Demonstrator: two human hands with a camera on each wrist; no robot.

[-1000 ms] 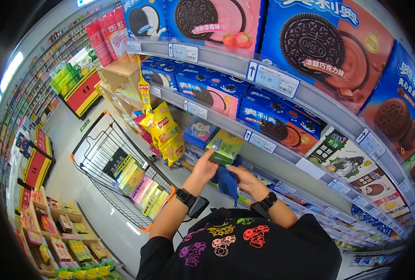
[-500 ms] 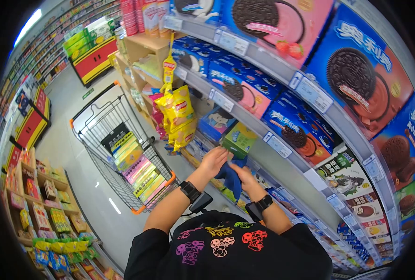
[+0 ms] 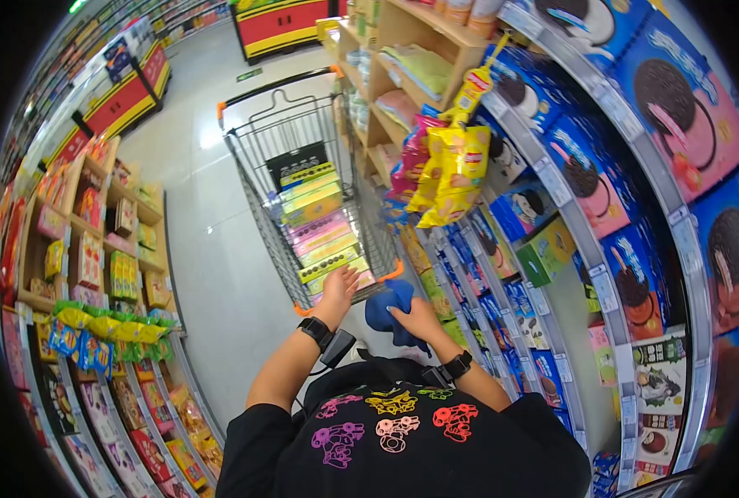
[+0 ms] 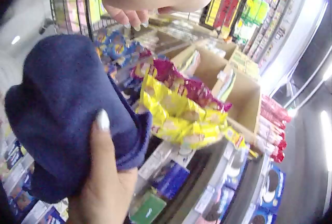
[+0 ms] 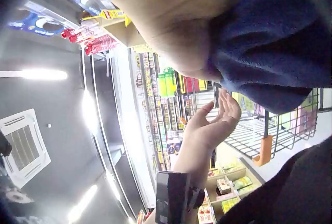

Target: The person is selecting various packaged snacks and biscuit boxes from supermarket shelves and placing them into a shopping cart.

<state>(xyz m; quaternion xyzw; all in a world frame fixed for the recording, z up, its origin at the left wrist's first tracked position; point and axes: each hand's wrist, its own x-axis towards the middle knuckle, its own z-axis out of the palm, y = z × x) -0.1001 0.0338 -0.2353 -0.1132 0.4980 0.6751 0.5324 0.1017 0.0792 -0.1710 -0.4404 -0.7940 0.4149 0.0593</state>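
Note:
My right hand grips a dark blue cloth, its thumb pressed over the fabric. The cloth hangs bunched, and in the left wrist view the same cloth bulges above the thumb. Beside it, my left hand holds nothing, its fingers extended over the near end of the shopping cart. The right wrist view also shows the left hand with loosely bent fingers. A green box stands on the shelf to the right, apart from both hands.
Several colourful boxes lie stacked in the cart. Yellow chip bags hang from the right shelving, near blue cookie boxes. At left stands a wooden snack rack; grey floor runs between it and the cart.
Both hands have left the green box, which stays on the shelf, and swung left towards the cart. The left hand has let go of the box; the right keeps the cloth. The head view has turned left.

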